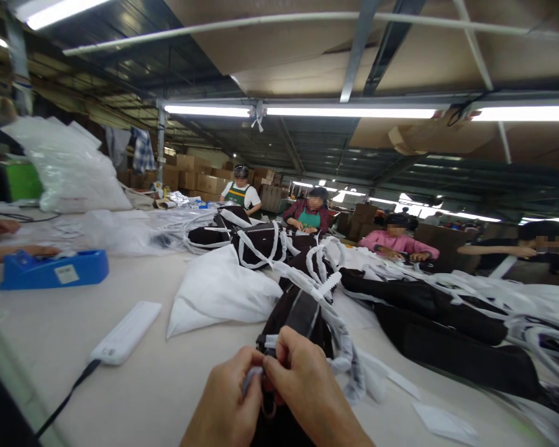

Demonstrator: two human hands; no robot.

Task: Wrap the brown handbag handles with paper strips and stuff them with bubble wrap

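Note:
My left hand [226, 397] and my right hand [305, 388] meet at the bottom centre, pinching a black fabric piece [295, 316] with white straps. A pale grey strap [252, 380] runs out between my left fingers. My right fingers grip the black edge just above it, and the exact hold is partly hidden. A white cloth bag [218, 292] lies beyond my left hand. A white power-bank-like block [125, 332] with a black cable lies further left on the pale table [97, 397].
Black pieces with white straps are heaped across the table. A blue tape dispenser [53, 270] sits by a co-worker's hands at left. A pile of plastic bags [69, 167] stands at far left. Several co-workers sit beyond, with cardboard boxes behind them.

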